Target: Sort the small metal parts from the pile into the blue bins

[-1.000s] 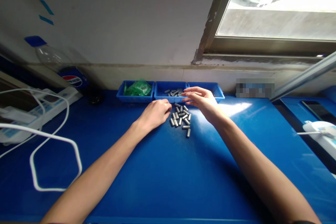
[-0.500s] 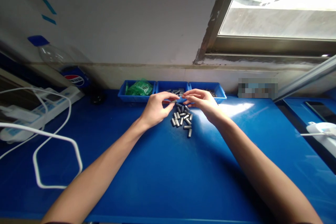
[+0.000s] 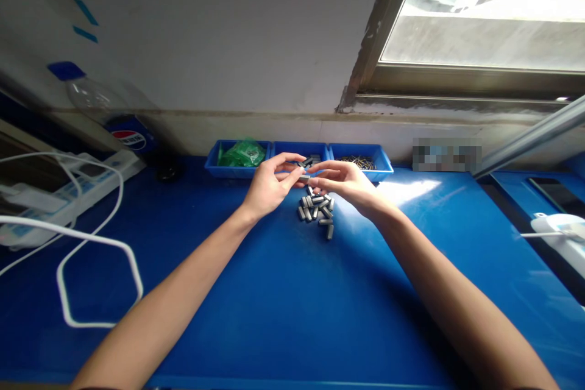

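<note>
My left hand [image 3: 269, 187] is closed, with a small grey block-shaped piece [image 3: 304, 178] pinched between thumb and fingers. Close against the right end of that piece is my right hand [image 3: 351, 185], its thumb and fingertips pressed together. Whatever they hold, if anything, is too small to make out. Below both hands lies a loose pile of similar dark and silver-grey pieces [image 3: 315, 208] on the blue table [image 3: 274, 292]. Behind the fingers, the middle blue bin [image 3: 299, 147] contains more of these pieces, partly covered by my hands.
The left blue bin [image 3: 211, 164] holds a crumpled green plastic bag [image 3: 244, 153]. Thin screw-like parts [image 3: 360, 163] lie in the right bin [image 3: 386, 161]. On the left are a drink bottle [image 3: 132, 133], a power strip [image 3: 68, 195] and white cables [image 3: 98, 236]. A phone [image 3: 560, 193] lies far right.
My right hand has moved left and slightly down, its fingertips now meeting the piece in my left hand. The screw-like parts in the right bin are more exposed.
</note>
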`<move>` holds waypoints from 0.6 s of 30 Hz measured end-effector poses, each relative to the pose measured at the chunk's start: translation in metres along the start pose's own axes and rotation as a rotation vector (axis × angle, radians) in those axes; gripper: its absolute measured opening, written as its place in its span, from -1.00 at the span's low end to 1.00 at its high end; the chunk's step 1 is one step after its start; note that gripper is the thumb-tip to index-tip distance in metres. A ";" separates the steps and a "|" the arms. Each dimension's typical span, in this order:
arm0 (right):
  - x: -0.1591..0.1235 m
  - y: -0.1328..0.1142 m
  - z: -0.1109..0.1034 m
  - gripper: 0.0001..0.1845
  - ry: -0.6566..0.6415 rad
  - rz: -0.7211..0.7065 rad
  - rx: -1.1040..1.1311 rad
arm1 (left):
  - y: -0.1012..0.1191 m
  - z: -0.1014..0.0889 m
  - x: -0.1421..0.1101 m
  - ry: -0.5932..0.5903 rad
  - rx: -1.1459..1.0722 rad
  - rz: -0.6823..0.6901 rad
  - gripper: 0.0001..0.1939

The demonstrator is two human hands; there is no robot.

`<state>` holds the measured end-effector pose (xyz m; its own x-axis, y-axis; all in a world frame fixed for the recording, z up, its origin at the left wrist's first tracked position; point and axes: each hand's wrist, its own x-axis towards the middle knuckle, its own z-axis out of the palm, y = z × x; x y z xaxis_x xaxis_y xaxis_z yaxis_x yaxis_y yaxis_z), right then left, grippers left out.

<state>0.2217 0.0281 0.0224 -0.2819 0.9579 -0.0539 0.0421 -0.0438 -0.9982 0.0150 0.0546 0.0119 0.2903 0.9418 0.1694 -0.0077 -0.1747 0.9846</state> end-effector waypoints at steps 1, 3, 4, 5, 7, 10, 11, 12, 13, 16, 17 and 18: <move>0.000 0.001 0.000 -0.53 -0.007 0.000 0.010 | 0.000 0.001 0.000 -0.010 -0.001 -0.003 -0.65; 0.001 0.002 0.001 -0.53 -0.002 -0.004 0.023 | 0.000 0.002 -0.001 -0.025 0.001 -0.014 -0.65; 0.001 0.003 0.001 -0.54 0.006 -0.009 0.026 | 0.001 0.002 -0.001 -0.030 0.004 -0.023 -0.66; 0.001 0.003 0.002 -0.54 0.012 -0.014 0.027 | 0.001 0.003 -0.002 -0.032 0.005 -0.033 -0.66; 0.001 0.002 0.003 -0.54 0.018 -0.014 0.035 | 0.001 0.004 -0.003 -0.031 0.002 -0.057 -0.65; 0.000 0.001 0.007 -0.53 0.017 0.002 0.055 | 0.002 0.007 -0.004 -0.030 -0.011 -0.087 -0.63; 0.000 0.000 0.008 -0.53 0.020 0.001 0.056 | 0.002 0.007 -0.005 -0.032 -0.012 -0.093 -0.63; 0.000 0.000 0.009 -0.53 0.025 -0.003 0.051 | 0.001 0.008 -0.005 -0.037 -0.010 -0.098 -0.64; 0.000 0.000 0.009 -0.54 0.032 -0.010 0.037 | 0.001 0.008 -0.005 -0.038 -0.005 -0.104 -0.65; 0.002 0.001 0.007 -0.55 0.117 -0.031 -0.019 | -0.002 0.005 -0.005 -0.030 0.092 -0.085 -0.71; 0.003 0.002 0.005 -0.55 0.163 -0.043 -0.033 | -0.003 0.004 -0.005 -0.036 0.175 -0.052 -0.72; 0.004 0.002 0.003 -0.55 0.209 -0.057 -0.041 | -0.004 0.003 -0.005 -0.053 0.285 -0.002 -0.72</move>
<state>0.2176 0.0309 0.0196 -0.0799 0.9967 0.0134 0.0722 0.0192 -0.9972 0.0165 0.0501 0.0070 0.3399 0.9271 0.1578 0.2598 -0.2538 0.9317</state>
